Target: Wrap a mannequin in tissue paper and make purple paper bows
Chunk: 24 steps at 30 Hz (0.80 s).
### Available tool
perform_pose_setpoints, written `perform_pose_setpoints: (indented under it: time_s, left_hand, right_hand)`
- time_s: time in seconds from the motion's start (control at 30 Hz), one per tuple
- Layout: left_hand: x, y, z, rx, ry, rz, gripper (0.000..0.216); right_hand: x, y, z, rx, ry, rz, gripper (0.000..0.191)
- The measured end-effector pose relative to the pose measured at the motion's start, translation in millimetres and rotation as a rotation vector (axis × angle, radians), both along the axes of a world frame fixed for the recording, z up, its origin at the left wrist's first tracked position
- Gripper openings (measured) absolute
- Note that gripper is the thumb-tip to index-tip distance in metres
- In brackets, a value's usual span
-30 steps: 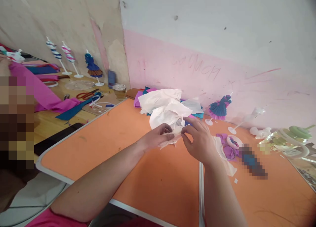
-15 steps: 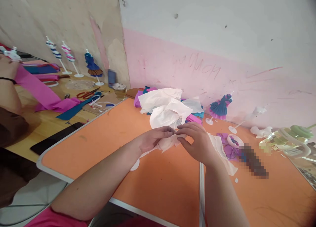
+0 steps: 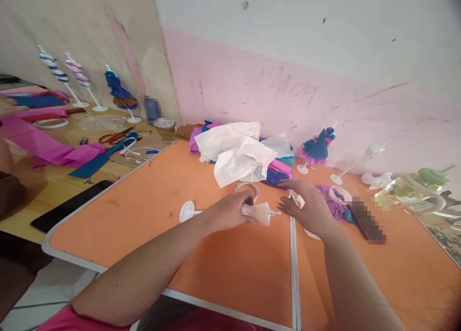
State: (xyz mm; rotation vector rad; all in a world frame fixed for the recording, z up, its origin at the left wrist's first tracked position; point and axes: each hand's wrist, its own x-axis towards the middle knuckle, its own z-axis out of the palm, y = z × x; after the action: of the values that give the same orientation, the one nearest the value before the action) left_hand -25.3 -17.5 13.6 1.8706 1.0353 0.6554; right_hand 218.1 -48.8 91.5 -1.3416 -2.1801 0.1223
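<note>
My left hand [image 3: 232, 210] is closed around a small dress-form mannequin [image 3: 260, 213] lying on its side. Cream paper wraps its body, its neck tip points right, and its round white base [image 3: 187, 212] shows left of my wrist. My right hand [image 3: 310, 207] is to the right of it, thumb and forefinger apart. By those fingertips is a thin silver metal tool [image 3: 287, 206], partly hidden; whether I touch it I cannot tell. A roll of tape [image 3: 247, 190] sits just behind my left hand. Some pale paper [image 3: 312, 234] shows under my right hand.
White crumpled paper [image 3: 237, 148] lies over coloured sheets at the wall. A mannequin in a blue dress [image 3: 317, 146] stands at the back right, near a clear jug [image 3: 414, 196]. On the left wooden table are scissors [image 3: 115, 136], dressed mannequins [image 3: 117, 86] and another person's arm [image 3: 5, 143].
My right hand has left the mannequin and moved right. My left hand now holds the mannequin alone, its wrapped body exposed. The tape roll and metal tool have come into view.
</note>
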Motion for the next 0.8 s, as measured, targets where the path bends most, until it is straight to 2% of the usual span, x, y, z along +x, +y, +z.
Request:
perform_pose_setpoints:
  time_s: [0.13, 0.27, 0.37, 0.53, 0.7, 0.8]
  left_hand:
    - [9.3, 1.5, -21.2, 0.015, 0.06, -0.01, 0.032]
    - [8.3, 8.0, -22.6, 0.007, 0.072, -0.035, 0.041]
    - [4.0, 15.4, -14.7, 0.019, 0.079, 0.005, 0.038]
    - [8.1, 17.3, -0.5, 0.134, 0.086, 0.192, 0.023]
    - [11.0, 8.3, 11.5, 0.324, 0.216, 0.19, 0.02]
    - [-2.1, 19.3, 7.8, 0.443, 0.373, 0.201, 0.024]
  right_hand:
    - [34.4, -5.2, -42.1, -0.023, 0.051, -0.107, 0.025]
    - [59.9, -7.3, -72.1, -0.097, 0.105, -0.205, 0.028]
    - [74.9, -4.4, -78.9, -0.214, 0.004, -0.243, 0.026]
    - [89.4, -1.6, -82.1, -0.298, -0.215, -0.283, 0.022]
    - [88.9, -0.2, -91.3, -0.302, -0.292, -0.291, 0.022]
    - [84.1, 1.5, -96.4, -0.264, -0.355, -0.297, 0.028]
